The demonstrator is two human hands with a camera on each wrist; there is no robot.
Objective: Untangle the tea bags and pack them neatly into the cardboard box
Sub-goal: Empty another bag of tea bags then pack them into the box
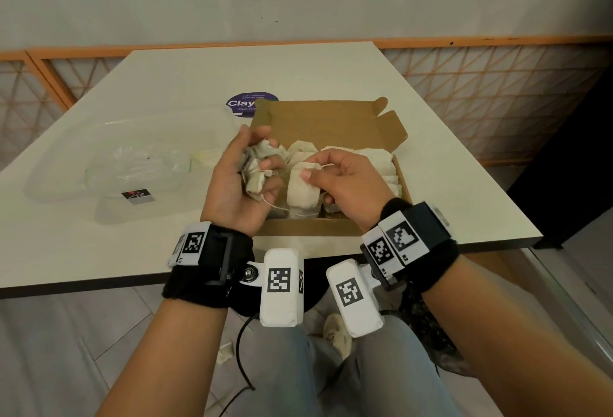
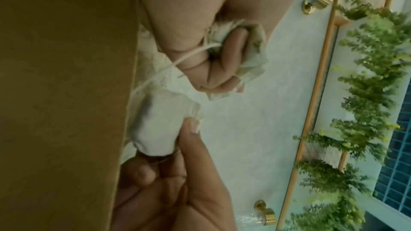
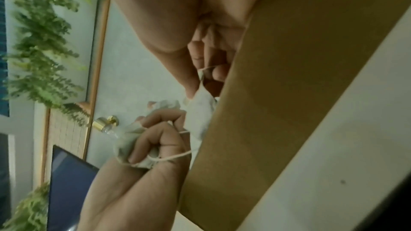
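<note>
Tea bags point(image 1: 262, 168) sit bunched in the left hand point(image 1: 237, 184), fingers curled round the crumpled clump, held over the near-left corner of the cardboard box point(image 1: 326, 125). Just to its right, the right hand point(image 1: 345, 181) pinches the top edge of a single bag point(image 1: 302, 191), which hangs long-axis downward, its lower end in among the packed ones. A string point(image 1: 275, 206) runs from the clump toward that bag (I'd guess it still ties them). Freeing it looks to call for pulling rightward, away from the clump. More bags already lie flat in the box.
</note>
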